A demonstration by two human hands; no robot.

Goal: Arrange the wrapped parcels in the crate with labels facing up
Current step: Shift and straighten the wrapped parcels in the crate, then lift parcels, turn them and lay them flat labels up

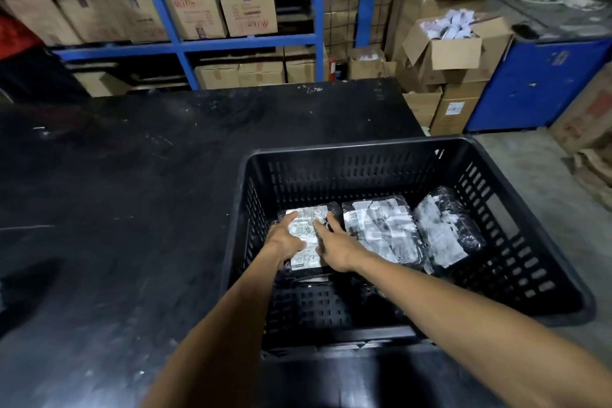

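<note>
A black slotted plastic crate (516, 235) stands at the right of a black table. Three black-wrapped parcels with white labels facing up lie along its far side. Both my hands rest on the left parcel (308, 225): my left hand (285, 239) grips its left edge, while my right hand (334, 243) lies flat on its right side with fingers spread. The middle parcel (381, 228) lies flat. The right parcel (443, 232) leans slightly against the crate's right wall. The near part of the crate floor is bare.
The black table (132, 192) stretches left of the crate. Blue shelving (318, 10) with cardboard boxes stands behind. An open box (453, 50) of white items and a blue cabinet (536, 83) are at the back right. Grey floor lies to the right.
</note>
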